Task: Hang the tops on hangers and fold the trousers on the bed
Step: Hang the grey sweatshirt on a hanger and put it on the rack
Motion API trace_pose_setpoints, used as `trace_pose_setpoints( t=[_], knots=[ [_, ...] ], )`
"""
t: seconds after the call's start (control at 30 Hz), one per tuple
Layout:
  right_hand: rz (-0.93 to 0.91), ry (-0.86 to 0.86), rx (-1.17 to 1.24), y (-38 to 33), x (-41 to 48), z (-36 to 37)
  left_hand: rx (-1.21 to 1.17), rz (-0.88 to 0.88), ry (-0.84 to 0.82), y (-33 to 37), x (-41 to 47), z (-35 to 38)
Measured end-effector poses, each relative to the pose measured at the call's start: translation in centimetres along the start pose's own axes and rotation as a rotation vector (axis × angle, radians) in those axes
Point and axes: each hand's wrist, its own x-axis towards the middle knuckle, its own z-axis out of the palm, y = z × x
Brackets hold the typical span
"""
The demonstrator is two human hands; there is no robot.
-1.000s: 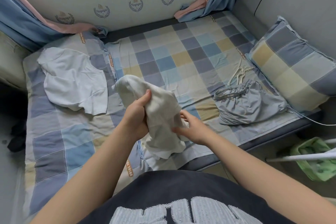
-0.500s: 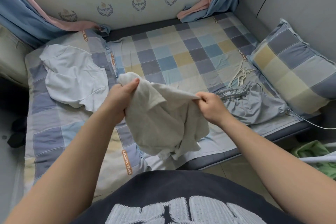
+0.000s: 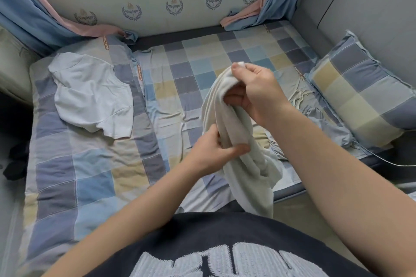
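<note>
An off-white garment hangs bunched in the air above the bed's near edge. My right hand grips its top end, raised over the middle of the bed. My left hand pinches the cloth lower down, thumb across the fold. A white top lies spread on the left part of the checked bed. Grey drawstring trousers lie crumpled at the right, partly hidden behind my right forearm. No hanger is in view.
A checked pillow leans at the right end of the bed. Blue and pink curtains hang at both back corners. A thin white cable runs off the bed's right edge. Dark items lie on the floor at left.
The garment was held spread between both hands; now my right hand has lifted one end high and my left hand has shifted down and right, so the cloth hangs in a long bunch.
</note>
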Motion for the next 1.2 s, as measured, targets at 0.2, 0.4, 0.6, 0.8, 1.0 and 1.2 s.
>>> trace_pose_setpoints(
  t=[0.2,0.4,0.6,0.8,1.0,1.2],
  knots=[
    [-0.058,0.045,0.208,-1.7,0.7,-0.6,-0.120,0.063,0.241,0.5,1.7,-0.3],
    [0.053,-0.019,-0.059,3.9,0.9,-4.6,-0.620,-0.091,0.478,0.7,1.7,-4.3],
    [0.293,-0.292,-0.600,14.4,-1.3,-4.0,-0.749,-0.098,0.420,2.1,0.9,-6.2],
    [0.171,-0.349,-0.893,17.1,-1.2,0.7,-0.640,-0.069,0.430,2.4,0.0,-8.9],
    [0.208,-0.191,-0.376,15.0,-0.9,0.5,-0.301,-0.002,0.558,-1.0,-0.3,-13.1],
    [0.234,0.029,0.043,11.7,-0.5,1.2,-0.166,-0.201,0.462,-5.3,-1.2,-8.4]
  ],
)
